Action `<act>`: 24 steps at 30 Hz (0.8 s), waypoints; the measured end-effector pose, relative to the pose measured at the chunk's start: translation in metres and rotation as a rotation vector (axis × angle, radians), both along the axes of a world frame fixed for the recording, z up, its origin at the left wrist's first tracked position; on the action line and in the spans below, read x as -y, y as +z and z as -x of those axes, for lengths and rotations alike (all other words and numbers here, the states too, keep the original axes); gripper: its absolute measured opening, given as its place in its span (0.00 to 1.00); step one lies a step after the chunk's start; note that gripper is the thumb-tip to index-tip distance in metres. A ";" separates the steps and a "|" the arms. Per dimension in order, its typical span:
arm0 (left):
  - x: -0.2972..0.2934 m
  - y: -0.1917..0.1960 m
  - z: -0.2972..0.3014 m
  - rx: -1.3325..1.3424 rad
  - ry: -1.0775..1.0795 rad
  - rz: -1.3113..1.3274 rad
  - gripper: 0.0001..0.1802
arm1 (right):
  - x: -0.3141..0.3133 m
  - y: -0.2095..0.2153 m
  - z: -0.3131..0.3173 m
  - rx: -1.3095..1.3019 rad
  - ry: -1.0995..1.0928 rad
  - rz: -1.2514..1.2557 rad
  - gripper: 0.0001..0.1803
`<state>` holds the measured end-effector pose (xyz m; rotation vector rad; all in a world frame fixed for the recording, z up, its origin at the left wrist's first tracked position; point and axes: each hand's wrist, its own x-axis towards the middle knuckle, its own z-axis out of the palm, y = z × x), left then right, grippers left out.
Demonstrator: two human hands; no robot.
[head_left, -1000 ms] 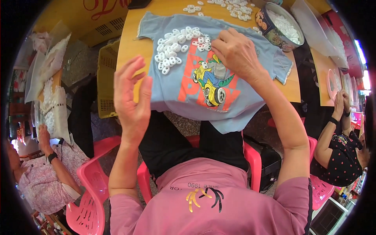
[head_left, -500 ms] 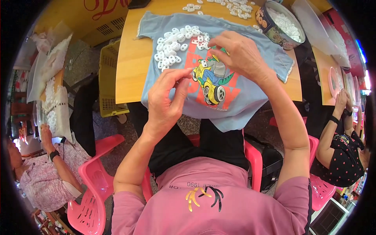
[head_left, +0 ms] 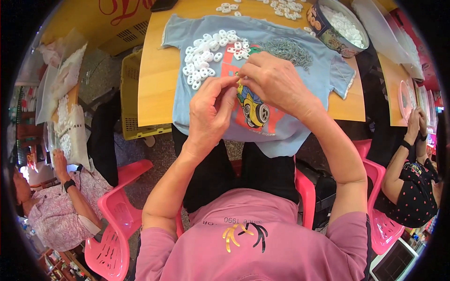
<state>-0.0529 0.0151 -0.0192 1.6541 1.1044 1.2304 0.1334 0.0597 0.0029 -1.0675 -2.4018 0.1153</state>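
Observation:
My left hand (head_left: 211, 107) is closed in a pinch over the printed front of a light blue T-shirt (head_left: 187, 107) spread on the table. My right hand (head_left: 279, 84) is pinched too, its fingertips meeting those of the left. Whatever lies between the fingertips is too small and covered to make out. Beyond the left hand is a heap of white oval plastic pieces (head_left: 202, 57) with holes in them. A smaller cluster of similar white pieces (head_left: 240, 48) lies near the right fingers. Thin grey metal pieces (head_left: 291, 52), screw-like, are piled beyond the right hand.
A round patterned tin (head_left: 337, 28) full of white pieces stands at the far right, with loose ones (head_left: 286, 8) at the table's far side. A yellow crate (head_left: 132, 89) stands left of the table (head_left: 152, 93). One person (head_left: 65, 201) sits at either side.
My right hand has moved toward me and left, down to the left fingertips, uncovering the grey metal pile. My left hand has shifted slightly right.

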 end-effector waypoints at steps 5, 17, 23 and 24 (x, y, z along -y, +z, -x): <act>-0.002 0.003 0.003 0.143 -0.002 0.217 0.08 | -0.005 -0.002 0.000 0.010 -0.004 -0.051 0.06; -0.002 0.019 0.001 0.269 -0.147 0.308 0.08 | 0.032 0.014 0.001 -0.914 -0.033 0.840 0.19; 0.000 0.016 -0.014 0.259 -0.116 0.164 0.12 | 0.047 0.014 0.001 -1.128 -0.188 0.877 0.19; -0.002 0.015 -0.013 0.167 -0.131 0.054 0.13 | 0.049 0.016 0.001 -1.131 -0.267 0.871 0.18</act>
